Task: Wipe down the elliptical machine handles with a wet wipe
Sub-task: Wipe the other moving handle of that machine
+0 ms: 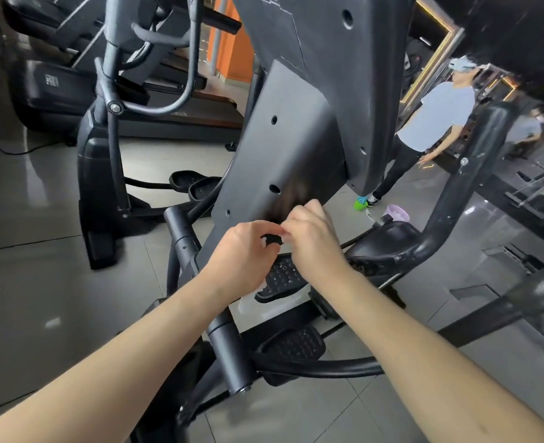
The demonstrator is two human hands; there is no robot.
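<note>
Fingers (pixel 255 227) of your left hand (pixel 241 251) and right hand (pixel 312 238) pinch a small dark item (pixel 272 241) between them; a jerky pull could drop it.

The room is fairly bright and evenly lit. The grey floor (pixel 37 193) throws back soft white glare on my left, and a warm gold light strip (pixel 435 13) glows at upper right. My left hand (pixel 241 251) and right hand (pixel 315 241) smear at the fingertips, and the dark panel (pixel 283 139) just above them shows streaky blur. Straight lines bow toward the edges. The far person (pixel 436 116) looks soft.
</note>
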